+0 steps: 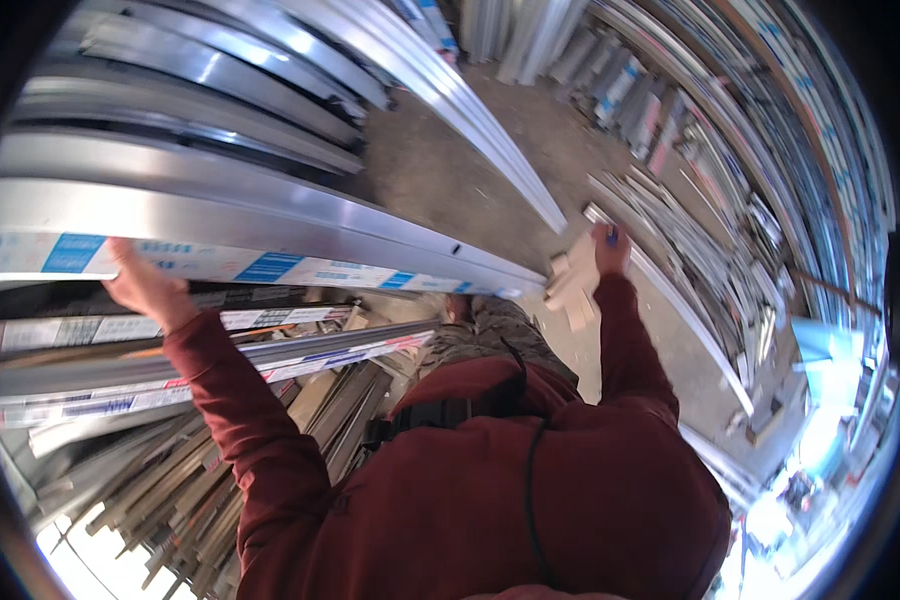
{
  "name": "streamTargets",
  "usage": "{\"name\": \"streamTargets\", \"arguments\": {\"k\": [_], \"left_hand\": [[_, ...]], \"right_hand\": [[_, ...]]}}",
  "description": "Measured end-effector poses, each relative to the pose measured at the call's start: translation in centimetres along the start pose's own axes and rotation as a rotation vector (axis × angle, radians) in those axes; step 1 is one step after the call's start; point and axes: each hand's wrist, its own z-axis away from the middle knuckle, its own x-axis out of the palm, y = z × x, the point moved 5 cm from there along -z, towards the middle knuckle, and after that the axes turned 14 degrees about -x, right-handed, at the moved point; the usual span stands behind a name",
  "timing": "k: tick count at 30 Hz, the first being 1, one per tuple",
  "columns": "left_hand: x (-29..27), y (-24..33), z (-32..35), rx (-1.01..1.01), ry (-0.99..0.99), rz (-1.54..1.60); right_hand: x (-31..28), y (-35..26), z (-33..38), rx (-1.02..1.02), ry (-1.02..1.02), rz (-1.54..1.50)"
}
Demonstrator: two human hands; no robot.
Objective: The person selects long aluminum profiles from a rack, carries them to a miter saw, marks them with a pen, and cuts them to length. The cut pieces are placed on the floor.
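A long silver metal profile [270, 222] runs from the left rim toward the middle, its near side covered in white and blue printed film. My left hand [148, 287] grips that film-covered side near its left end; some of the fingers are hidden. Out to the right of the profile's far end, my right hand [612, 250] is closed around something small with a pale end and a bit of blue, too small to make out. Pieces of tan cardboard [572, 290] lie on the floor beside that hand.
More metal profiles [210, 60] are stacked at upper left. A long silver bar [470, 120] slants down from the top. Film-wrapped lengths [210, 375] and a bundle of thin strips [200, 470] lie at lower left. Racks of long stock [710, 200] line the right.
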Motion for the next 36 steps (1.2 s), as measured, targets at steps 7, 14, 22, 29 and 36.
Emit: {"name": "streamTargets", "arguments": {"k": [7, 14, 22, 29, 36], "left_hand": [[-1.1, 0.1, -0.6, 0.153, -0.037, 0.039], [0.1, 1.2, 1.8, 0.323, 0.001, 0.01], [3.8, -3.7, 16.1, 0.384, 0.296, -0.381], [10.5, -9.7, 28.4, 0.327, 0.306, -0.677], [15.1, -14.0, 35.4, 0.199, 0.167, -0.477]], "right_hand": [[-11.4, 11.5, 30.1, 0.703, -0.07, -0.086], [-14.2, 8.4, 24.6, 0.439, 0.013, 0.053], [-17.3, 21.5, 20.8, 0.387, 0.157, 0.077], [-23.4, 29.4, 10.4, 0.565, -0.015, -0.219], [-30.9, 32.4, -3.0, 0.573, 0.059, -0.585]]}}
